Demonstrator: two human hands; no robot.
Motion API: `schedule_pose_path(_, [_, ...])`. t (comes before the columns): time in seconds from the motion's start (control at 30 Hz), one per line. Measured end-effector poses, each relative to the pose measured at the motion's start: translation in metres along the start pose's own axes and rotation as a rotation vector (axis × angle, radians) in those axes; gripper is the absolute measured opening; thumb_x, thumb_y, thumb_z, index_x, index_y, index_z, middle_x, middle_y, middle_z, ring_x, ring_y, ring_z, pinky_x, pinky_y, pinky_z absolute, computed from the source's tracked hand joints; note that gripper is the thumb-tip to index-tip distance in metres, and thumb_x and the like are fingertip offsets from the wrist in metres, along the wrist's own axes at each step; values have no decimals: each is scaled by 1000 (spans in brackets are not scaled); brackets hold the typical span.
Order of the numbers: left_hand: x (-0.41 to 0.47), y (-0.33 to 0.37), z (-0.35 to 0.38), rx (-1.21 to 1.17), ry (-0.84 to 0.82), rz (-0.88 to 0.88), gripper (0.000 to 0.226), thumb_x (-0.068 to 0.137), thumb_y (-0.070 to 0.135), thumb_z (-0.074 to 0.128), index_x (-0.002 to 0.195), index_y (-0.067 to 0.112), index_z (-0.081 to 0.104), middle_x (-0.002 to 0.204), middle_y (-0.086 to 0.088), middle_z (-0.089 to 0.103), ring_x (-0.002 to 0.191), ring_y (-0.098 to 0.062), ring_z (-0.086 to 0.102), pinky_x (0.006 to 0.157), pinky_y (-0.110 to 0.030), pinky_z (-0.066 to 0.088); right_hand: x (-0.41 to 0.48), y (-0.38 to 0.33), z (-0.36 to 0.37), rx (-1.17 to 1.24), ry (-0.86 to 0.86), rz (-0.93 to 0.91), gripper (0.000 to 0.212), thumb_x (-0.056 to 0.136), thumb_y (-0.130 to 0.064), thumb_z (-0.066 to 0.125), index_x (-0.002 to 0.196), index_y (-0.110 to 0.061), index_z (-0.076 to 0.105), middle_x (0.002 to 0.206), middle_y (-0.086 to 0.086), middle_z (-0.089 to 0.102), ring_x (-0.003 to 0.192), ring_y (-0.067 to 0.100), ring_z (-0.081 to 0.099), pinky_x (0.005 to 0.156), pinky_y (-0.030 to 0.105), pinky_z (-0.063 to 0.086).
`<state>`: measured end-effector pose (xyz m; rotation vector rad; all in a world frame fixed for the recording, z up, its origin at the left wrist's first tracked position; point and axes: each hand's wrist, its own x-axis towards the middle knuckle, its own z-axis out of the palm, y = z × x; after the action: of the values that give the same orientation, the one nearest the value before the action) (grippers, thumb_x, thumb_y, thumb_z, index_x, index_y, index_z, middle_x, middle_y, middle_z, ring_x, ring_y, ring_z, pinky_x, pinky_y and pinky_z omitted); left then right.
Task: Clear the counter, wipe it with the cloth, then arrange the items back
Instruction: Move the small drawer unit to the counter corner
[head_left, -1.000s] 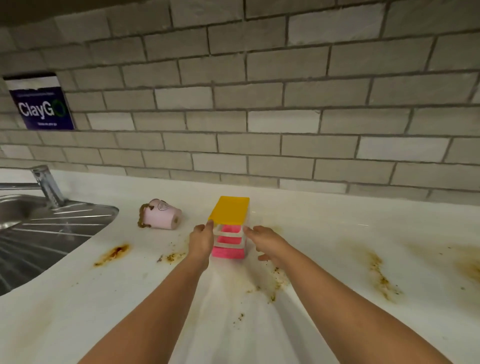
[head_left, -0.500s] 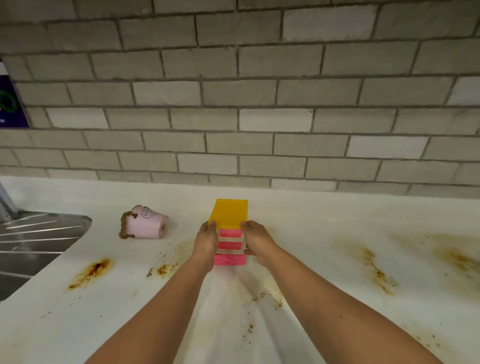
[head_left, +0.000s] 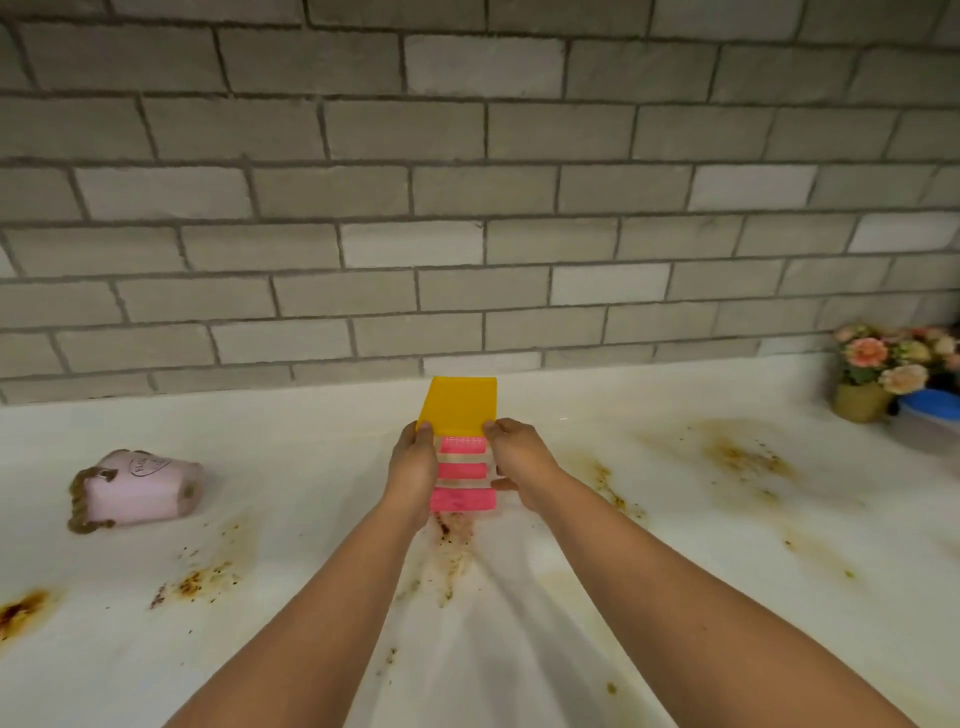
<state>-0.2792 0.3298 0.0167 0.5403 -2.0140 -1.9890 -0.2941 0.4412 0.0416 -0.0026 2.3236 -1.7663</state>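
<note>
Drawer unit (head_left: 461, 452), yellow top, 3 pink drawers: how will it handle?

– Light, stiff plastic, I judge, and a bit slick. The drawers could slide out if it tips forward. Best held by the 2 side walls and kept level.

– And the hands?

– Left hand (head_left: 413, 467) grips its left side and right hand (head_left: 522, 465) its right, thumbs up at the yellow top's front corners. Both arms reach straight ahead. It sits mid-counter (head_left: 675, 545), near the brick wall. Whether it is lifted or resting, I cannot tell.
</note>
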Motion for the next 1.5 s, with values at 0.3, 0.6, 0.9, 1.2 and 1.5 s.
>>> schedule_pose_path(0.3, [-63, 13, 158, -48, -220, -2, 27, 101, 26, 27, 113, 19, 50, 100, -6, 57, 82, -22, 57, 67, -29, 44, -42, 34, -168, -1, 204, -3, 34, 99, -32, 41, 122, -12, 54, 107, 6, 52, 92, 24, 50, 78, 38, 51])
schedule_pose_path(0.6, [-154, 7, 323, -28, -476, -20, 35, 99, 32, 29, 119, 17, 53, 117, -11, 62, 101, -30, 62, 79, -35, 47, -113, 88, -340, 19, 361, 76, 33, 96, -35, 46, 116, -11, 55, 104, 8, 54, 88, 27, 52, 59, 30, 49])
schedule_pose_path(0.9, [-258, -2, 450, -15, -713, -76, 35, 101, 31, 28, 123, 16, 50, 107, -7, 60, 75, -14, 58, 57, -25, 43, -193, 144, -468, 72, 549, 150, 28, 96, -35, 48, 102, -9, 56, 85, 8, 56, 64, 18, 53, 52, 28, 48])
schedule_pose_path(1.2, [-311, -6, 539, 34, -948, -23, 33, 102, 31, 28, 127, 19, 46, 114, -4, 55, 91, -19, 56, 77, -31, 46, -224, 183, -546, 153, 789, 218, 35, 95, -36, 49, 119, -11, 53, 108, 12, 55, 92, 31, 57, 53, 29, 49])
schedule_pose_path(1.5, [-333, -6, 602, 78, -1178, 53, 42, 102, 32, 28, 142, 21, 34, 127, 7, 42, 127, -21, 41, 93, -30, 34, -219, 216, -602, 181, 1093, 249, 26, 94, -34, 51, 104, -11, 54, 101, 14, 59, 92, 32, 60, 74, 45, 57])
